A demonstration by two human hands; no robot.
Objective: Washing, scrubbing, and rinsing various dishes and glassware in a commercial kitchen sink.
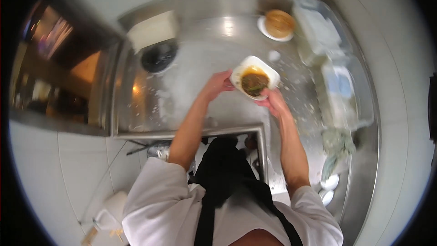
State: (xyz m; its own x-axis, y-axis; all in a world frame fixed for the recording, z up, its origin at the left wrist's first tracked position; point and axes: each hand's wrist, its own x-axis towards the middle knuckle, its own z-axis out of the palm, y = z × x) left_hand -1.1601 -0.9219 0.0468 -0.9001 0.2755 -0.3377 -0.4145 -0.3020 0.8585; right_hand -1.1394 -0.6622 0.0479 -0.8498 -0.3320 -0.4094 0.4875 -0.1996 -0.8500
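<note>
Both my hands hold a white square dish [271, 74] above the stainless steel counter [205, 54]. Brown sauce and dark food with some green lie inside it, and the dish looks tilted. My left hand [220, 83] grips its left edge. At the lower right edge is my right hand [272, 100], its fingers partly hidden by the dish. Past the dish, a tan round bowl or basket [279, 24] rests on a white plate [263, 25]. A small white blurred thing [274, 55] lies between that plate and the dish.
Clear plastic containers [315, 30] line the counter's right side, with a crumpled greenish cloth or glove [338, 141] below them. White dishes [329, 182] sit nearer me. A black round container [159, 56] and a whitish block-shaped thing [153, 29] stand at left. White scraps dot the counter, whose metal edge [211, 132] is raised.
</note>
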